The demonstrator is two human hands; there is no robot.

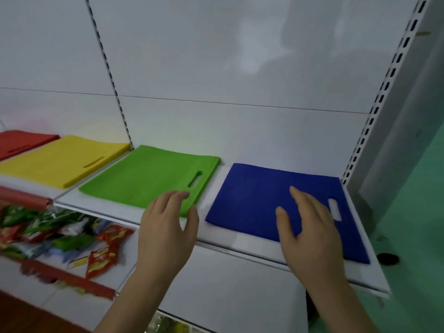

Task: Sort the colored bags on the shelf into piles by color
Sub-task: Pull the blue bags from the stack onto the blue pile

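Note:
Four flat piles of bags lie in a row on the white shelf [216, 234]: red [19, 141] at the far left, then yellow [60, 159], green [149, 174] and blue [259, 200] at the right. My left hand [168, 227] hovers with relaxed fingers over the near right corner of the green pile and holds nothing. Over the near part of the blue pile, my right hand [307, 231] is spread with straight fingers; whether it touches the pile I cannot tell.
A white back panel with slotted uprights [382, 92] rises behind the shelf. On the lower shelf at the left lie several snack packets [72, 236] behind a red rail [69, 277]. A green floor [413, 212] shows at the right.

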